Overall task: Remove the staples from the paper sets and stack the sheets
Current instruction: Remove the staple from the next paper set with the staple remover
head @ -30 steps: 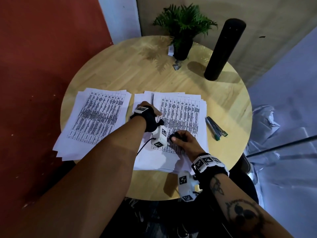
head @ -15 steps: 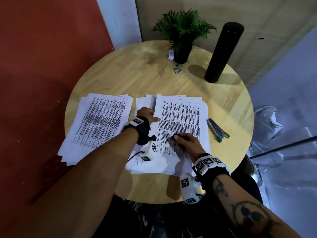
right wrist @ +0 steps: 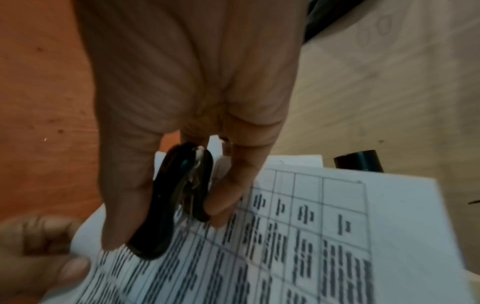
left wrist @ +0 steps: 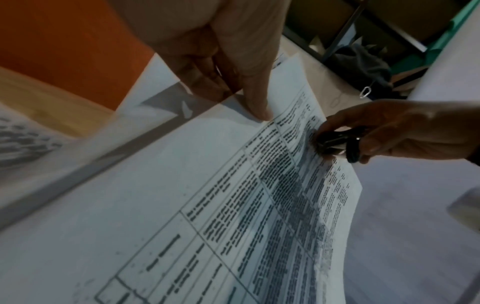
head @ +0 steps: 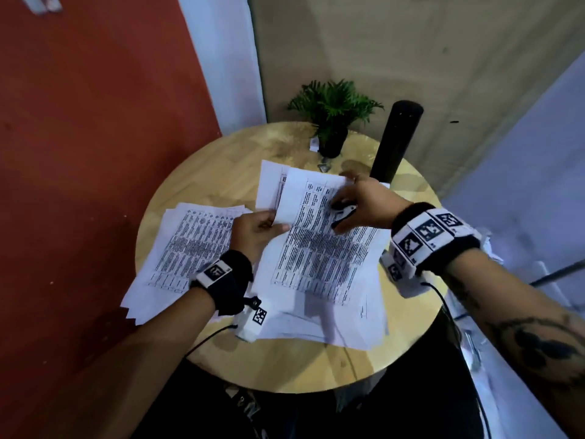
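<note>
Wooden and round, the bench (head: 221, 172) carries two spreads of printed sheets in the head view. The left pile (head: 186, 248) lies at the bench's left edge; the right pile (head: 332, 315) lies just beside it, nearer the person. Above the right pile, both hands hold up a paper set (head: 316, 223) printed with tables. The left hand (head: 256, 231) pinches its left edge, thumb on top. The right hand (head: 361, 201) touches the set's upper right part, its fingers closed round a black staple remover (head: 343, 213). A potted plant (head: 332, 122) stands at the far side of the bench, with a tall black cylinder (head: 395, 141) just beside it to the right.

From the left wrist view, the left hand (left wrist: 207, 51) has its thumb flat on the sheet's near edge and the other fingers curled beneath. The paper set (left wrist: 207, 205) sags from there toward the right hand (left wrist: 402, 131), which grips the staple remover (left wrist: 335, 142) against the page.

From the right wrist view, the right hand (right wrist: 187, 92) pinches the staple remover (right wrist: 171, 205) between thumb and fingers, its tip touching the paper set (right wrist: 324, 236). The left hand (right wrist: 36, 246) holds the sheet's edge at lower left. Whether a staple is caught cannot be told.
</note>
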The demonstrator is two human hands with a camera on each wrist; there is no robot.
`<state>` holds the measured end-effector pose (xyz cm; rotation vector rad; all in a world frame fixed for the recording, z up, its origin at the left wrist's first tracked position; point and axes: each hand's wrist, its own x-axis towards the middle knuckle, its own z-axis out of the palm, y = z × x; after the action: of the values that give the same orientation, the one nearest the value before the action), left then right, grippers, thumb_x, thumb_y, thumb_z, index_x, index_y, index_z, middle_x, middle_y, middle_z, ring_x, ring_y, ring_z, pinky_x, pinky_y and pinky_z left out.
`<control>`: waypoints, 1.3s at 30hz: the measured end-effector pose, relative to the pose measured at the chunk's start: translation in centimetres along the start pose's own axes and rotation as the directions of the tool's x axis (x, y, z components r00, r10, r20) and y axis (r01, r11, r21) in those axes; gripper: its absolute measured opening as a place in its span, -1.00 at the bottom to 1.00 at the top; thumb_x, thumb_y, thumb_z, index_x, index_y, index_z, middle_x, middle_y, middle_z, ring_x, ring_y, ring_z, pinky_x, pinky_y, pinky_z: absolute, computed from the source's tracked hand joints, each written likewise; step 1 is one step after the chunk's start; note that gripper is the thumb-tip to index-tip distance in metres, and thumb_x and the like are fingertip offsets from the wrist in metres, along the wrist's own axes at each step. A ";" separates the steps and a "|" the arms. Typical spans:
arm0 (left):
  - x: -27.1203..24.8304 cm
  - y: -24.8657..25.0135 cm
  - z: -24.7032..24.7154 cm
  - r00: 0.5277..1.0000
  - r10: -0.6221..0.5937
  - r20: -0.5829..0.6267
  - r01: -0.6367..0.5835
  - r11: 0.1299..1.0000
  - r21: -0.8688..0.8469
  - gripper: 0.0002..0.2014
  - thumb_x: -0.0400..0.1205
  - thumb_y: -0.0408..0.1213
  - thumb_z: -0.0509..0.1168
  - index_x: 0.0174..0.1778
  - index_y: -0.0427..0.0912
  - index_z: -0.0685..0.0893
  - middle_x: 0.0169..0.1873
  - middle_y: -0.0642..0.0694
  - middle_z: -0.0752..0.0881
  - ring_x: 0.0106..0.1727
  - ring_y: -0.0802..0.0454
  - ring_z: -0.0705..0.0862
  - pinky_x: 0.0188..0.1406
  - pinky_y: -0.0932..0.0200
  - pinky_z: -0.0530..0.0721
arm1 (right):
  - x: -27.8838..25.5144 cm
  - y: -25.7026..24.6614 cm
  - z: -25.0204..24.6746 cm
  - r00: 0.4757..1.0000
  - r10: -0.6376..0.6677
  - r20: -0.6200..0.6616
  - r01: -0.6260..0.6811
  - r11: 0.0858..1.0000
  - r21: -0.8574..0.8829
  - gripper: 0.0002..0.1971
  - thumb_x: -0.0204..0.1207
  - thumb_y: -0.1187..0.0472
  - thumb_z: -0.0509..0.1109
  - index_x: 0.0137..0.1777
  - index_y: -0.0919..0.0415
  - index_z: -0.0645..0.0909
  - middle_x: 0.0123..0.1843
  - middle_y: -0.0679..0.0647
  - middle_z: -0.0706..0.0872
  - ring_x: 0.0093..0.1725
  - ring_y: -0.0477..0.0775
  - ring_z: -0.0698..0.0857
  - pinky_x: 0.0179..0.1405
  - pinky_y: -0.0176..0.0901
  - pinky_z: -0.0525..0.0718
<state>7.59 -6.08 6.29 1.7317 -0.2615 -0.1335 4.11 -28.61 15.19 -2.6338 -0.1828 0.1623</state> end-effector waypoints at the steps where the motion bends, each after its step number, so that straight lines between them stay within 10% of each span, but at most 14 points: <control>1: -0.3 0.3 -0.1 1.000 0.006 -0.005 -0.007 1.000 -0.012 -0.79 0.40 -0.47 0.51 -0.09 -0.22 0.75 -0.39 0.12 0.75 -0.27 0.21 0.69 -0.05 0.31 0.62 | -0.1 -0.6 -0.7 1.000 0.000 0.015 0.001 1.000 -0.011 -0.54 0.11 0.20 0.71 0.03 0.27 0.73 0.03 0.13 0.62 0.00 0.14 0.67 0.05 -0.03 0.65; 4: -1.1 1.4 -0.3 0.999 0.048 -0.013 -0.048 0.999 0.004 -0.80 0.41 -0.50 0.49 -0.11 -0.18 0.77 -0.38 0.24 0.78 -0.28 0.30 0.70 -0.11 0.37 0.65 | -0.9 -2.2 -2.1 0.999 -0.049 -0.011 0.048 0.996 -0.073 -0.55 0.11 0.18 0.71 0.01 0.29 0.74 -0.27 -0.15 0.48 -0.10 0.08 0.61 -0.10 -0.15 0.59; 9: -2.0 4.6 -1.7 0.979 0.191 -0.070 -0.153 0.919 0.364 -0.76 0.35 -0.03 0.57 -0.24 -0.10 0.77 -0.38 0.07 0.72 -0.34 0.26 0.63 -0.28 0.25 0.54 | -2.9 -4.9 -4.2 0.987 -0.141 -0.071 0.127 0.976 -0.175 -0.56 0.10 0.12 0.69 -0.03 0.26 0.74 -0.17 0.09 0.53 -0.13 0.12 0.54 -0.20 -0.09 0.50; 12: -3.1 7.4 -2.7 0.916 0.376 -0.142 -0.247 0.805 0.539 -0.63 0.28 0.09 0.58 -0.30 -0.10 0.67 -0.38 0.08 0.62 -0.19 -0.05 0.58 -0.29 0.07 0.55 | -4.2 -6.7 -5.8 0.977 -0.192 -0.096 0.172 0.967 -0.187 -0.55 0.12 0.11 0.68 -0.01 0.29 0.73 -0.13 0.11 0.54 -0.12 0.10 0.50 -0.24 -0.13 0.42; 20: -4.0 13.7 -3.3 0.682 0.700 -0.211 -0.397 0.598 0.696 -0.48 0.18 0.02 0.63 -0.19 -0.19 0.53 -0.27 -0.04 0.54 -0.16 0.04 0.40 -0.30 0.25 0.21 | -6.9 -10.8 -8.8 0.970 -0.197 -0.144 0.151 0.948 -0.282 -0.48 0.13 0.07 0.68 0.10 0.19 0.69 -0.06 0.03 0.43 -0.01 0.14 0.54 -0.05 -0.08 0.55; 24: -4.8 16.6 -3.1 0.607 0.773 -0.186 -0.423 0.512 0.747 -0.31 0.21 0.13 0.54 0.13 -0.13 0.45 0.03 -0.26 0.61 0.06 -0.10 0.42 0.04 0.11 0.33 | -7.9 -11.8 -9.2 0.970 -0.181 -0.162 0.127 0.947 -0.296 -0.47 0.13 0.09 0.68 0.12 0.20 0.69 -0.01 0.05 0.43 0.03 0.20 0.58 0.04 0.06 0.62; 27: -5.1 18.8 -3.4 0.702 0.704 -0.104 -0.380 0.494 0.782 -0.22 0.24 0.20 0.49 0.34 -0.06 0.51 0.31 -0.20 0.53 0.30 -0.10 0.35 0.11 0.13 0.20 | -8.5 -12.1 -9.4 0.966 -0.202 -0.160 0.155 0.952 -0.265 -0.49 0.11 0.12 0.69 0.09 0.21 0.71 -0.02 0.07 0.47 0.01 0.15 0.57 0.01 0.00 0.60; 30: -4.0 20.2 -4.6 0.871 0.487 0.066 -0.467 0.779 0.417 -0.61 0.29 0.00 0.59 0.01 0.01 0.77 0.02 0.00 0.78 0.11 0.04 0.71 0.09 0.16 0.52 | -8.8 -12.0 -9.9 0.960 -0.222 -0.169 0.183 0.959 -0.218 -0.50 0.10 0.12 0.69 0.07 0.19 0.72 -0.05 0.06 0.50 -0.05 0.05 0.51 -0.14 -0.22 0.43; 34: -3.4 21.2 -5.0 0.888 0.430 0.164 -0.458 0.860 0.227 -0.84 0.31 -0.16 0.55 -0.26 0.12 0.74 -0.31 0.26 0.78 -0.23 0.38 0.69 -0.11 0.34 0.61 | -9.6 -12.5 -10.8 0.950 -0.237 -0.204 0.205 0.964 -0.167 -0.48 0.08 0.10 0.70 0.08 0.17 0.73 -0.06 0.07 0.53 -0.04 0.05 0.54 -0.14 -0.19 0.45; 39: -3.6 22.5 -4.9 0.895 0.401 0.198 -0.441 0.864 0.243 -0.68 0.23 0.06 0.54 -0.17 0.03 0.78 -0.17 -0.03 0.83 -0.14 0.09 0.76 0.03 -0.03 0.72 | -10.3 -13.4 -11.3 0.940 -0.264 -0.215 0.239 0.962 -0.134 -0.47 0.08 0.10 0.70 0.11 0.14 0.73 -0.04 0.05 0.58 -0.02 0.02 0.57 -0.05 -0.19 0.49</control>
<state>3.07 -4.07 29.09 1.9060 -0.7926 0.1110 -5.73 -23.86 32.41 -2.6767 -0.4569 -0.2470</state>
